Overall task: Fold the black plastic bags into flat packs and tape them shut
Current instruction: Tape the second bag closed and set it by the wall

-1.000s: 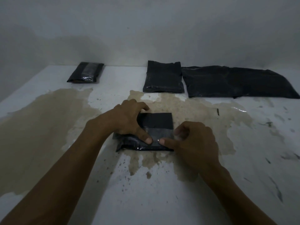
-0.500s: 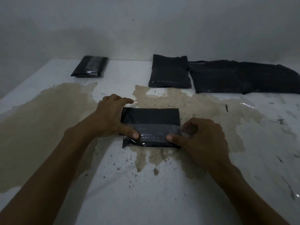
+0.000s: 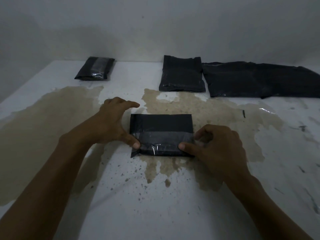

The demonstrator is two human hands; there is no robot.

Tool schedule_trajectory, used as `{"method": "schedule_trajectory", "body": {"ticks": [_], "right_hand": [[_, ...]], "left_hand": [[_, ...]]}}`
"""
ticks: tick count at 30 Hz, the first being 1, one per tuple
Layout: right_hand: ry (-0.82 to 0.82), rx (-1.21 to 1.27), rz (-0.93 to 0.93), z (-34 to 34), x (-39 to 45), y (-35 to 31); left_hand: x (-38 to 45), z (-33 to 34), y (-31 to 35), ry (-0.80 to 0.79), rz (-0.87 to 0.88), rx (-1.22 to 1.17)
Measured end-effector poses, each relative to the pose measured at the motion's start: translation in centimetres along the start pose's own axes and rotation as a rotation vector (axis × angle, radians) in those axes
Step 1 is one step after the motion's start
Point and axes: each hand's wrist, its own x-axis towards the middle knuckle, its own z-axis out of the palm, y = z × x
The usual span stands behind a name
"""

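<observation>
Thumbs now spread apart on taped pack (image 3: 161,134) — three bags behind

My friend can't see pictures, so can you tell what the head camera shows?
Two bare hands press a strip of clear tape across a folded black bag pack on a stained white table, left hand and right hand at its ends. At the back lie a taped pack, a folded bag and a long bag.

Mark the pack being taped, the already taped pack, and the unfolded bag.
pack being taped (image 3: 161,123): head view, bare upper half.
taped pack (image 3: 94,68): head view, middle.
unfolded bag (image 3: 256,80): head view, middle.
</observation>
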Motion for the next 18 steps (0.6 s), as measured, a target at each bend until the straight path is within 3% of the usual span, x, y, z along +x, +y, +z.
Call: {"method": "schedule_trajectory", "body": {"ticks": [6,12,18], "right_hand": [[-0.004,0.015,-0.003,-0.1,-0.1,-0.1],[-0.032,0.022,0.019,-0.3,-0.1,-0.3],[-0.021,0.014,0.035,-0.6,-0.2,-0.8]], "left_hand": [[-0.3,-0.8,0.6,-0.020,0.030,0.042],[1.0,-2.2,4.9,-0.030,0.233,-0.045],[4.8,-0.1,9.9,-0.364,0.176,0.101]]}}
